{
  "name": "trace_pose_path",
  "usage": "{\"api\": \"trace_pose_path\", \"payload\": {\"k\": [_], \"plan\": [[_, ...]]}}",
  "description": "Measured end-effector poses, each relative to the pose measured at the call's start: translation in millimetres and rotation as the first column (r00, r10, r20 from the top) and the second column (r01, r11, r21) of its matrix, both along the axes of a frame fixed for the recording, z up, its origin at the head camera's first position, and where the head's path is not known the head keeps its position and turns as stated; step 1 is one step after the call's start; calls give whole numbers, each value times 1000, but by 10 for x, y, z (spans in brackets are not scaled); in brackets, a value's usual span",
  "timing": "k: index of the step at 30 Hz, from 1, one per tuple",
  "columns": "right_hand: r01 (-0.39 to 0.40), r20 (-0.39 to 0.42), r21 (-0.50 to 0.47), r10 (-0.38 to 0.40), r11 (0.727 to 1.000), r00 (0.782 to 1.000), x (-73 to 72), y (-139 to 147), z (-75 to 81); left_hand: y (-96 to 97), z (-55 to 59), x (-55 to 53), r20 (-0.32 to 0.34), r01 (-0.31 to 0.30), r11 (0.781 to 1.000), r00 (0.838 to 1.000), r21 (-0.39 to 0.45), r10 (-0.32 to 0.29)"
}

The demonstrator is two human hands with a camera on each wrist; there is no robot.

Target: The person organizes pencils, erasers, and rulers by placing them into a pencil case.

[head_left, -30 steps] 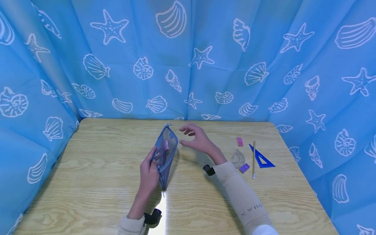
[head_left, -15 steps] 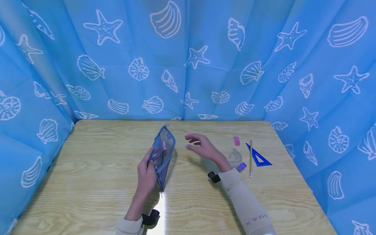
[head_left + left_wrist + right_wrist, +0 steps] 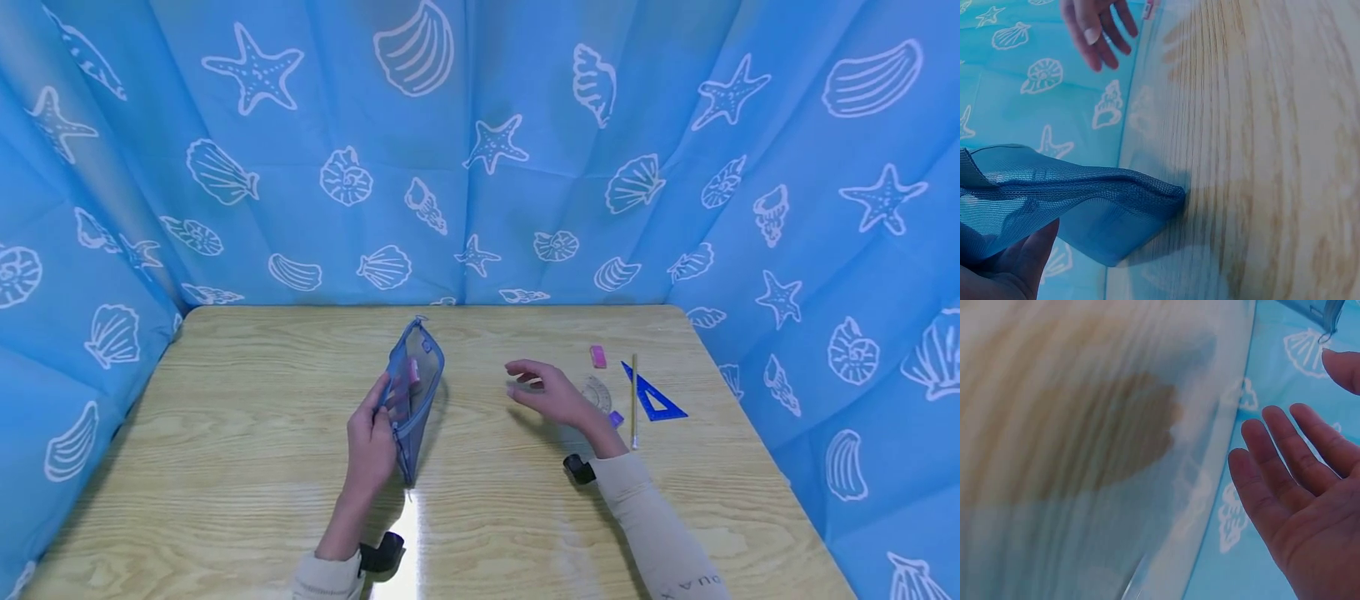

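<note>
- Nearest you, your left hand (image 3: 372,437) grips the left side of a long, soft blue mesh zip pouch (image 3: 415,442); that hold looks the same as a second ago.
- The pouch stands left of the middle of the pale wood-grain table (image 3: 262,450), tilted, its mouth spread. Your left wrist camera shows the weave and one folded corner closely; whether that corner touches the wood, you cannot tell.
- Inside the pouch, seen only from the head camera, lies a small pink-and-white block (image 3: 414,371).
- What has changed: your right hand (image 3: 551,392) has moved right, away from the pouch's mouth. It is now nearer the loose things than the pouch, which I judge leaves the mouth free.
- From the head that hand looks softly curved; its own wrist camera shows the palm bare, fingers nearly straight and slightly spread, thumb apart, holding nothing.
- On the right, your right hand and wrist partly hide a small purple block (image 3: 616,418) and a clear plastic half-round protractor (image 3: 598,393).
- Just beyond them to the right, a thin yellowish pencil (image 3: 634,408) lies across the tip of a blue plastic set square (image 3: 643,390).
- Farthest on the table, right, lies a pink block (image 3: 597,357).
</note>
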State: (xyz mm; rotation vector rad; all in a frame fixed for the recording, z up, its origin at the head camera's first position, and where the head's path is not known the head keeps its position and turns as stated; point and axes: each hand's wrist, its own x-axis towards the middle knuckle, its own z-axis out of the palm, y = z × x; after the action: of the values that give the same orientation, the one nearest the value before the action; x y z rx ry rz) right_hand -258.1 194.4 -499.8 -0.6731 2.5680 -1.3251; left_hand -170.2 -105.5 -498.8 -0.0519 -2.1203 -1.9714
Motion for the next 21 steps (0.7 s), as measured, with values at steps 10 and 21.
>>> {"api": "trace_pose_path", "payload": {"k": [10,21], "plan": [[74,-15,39,-73,997,997,69,361,-3,12,8,-8,-5,-8,998,1000,-59,7],[138,-68,31,-135,990,988,160,720,30,2,-1,-1,5,1,999,1000,-37,-1]]}}
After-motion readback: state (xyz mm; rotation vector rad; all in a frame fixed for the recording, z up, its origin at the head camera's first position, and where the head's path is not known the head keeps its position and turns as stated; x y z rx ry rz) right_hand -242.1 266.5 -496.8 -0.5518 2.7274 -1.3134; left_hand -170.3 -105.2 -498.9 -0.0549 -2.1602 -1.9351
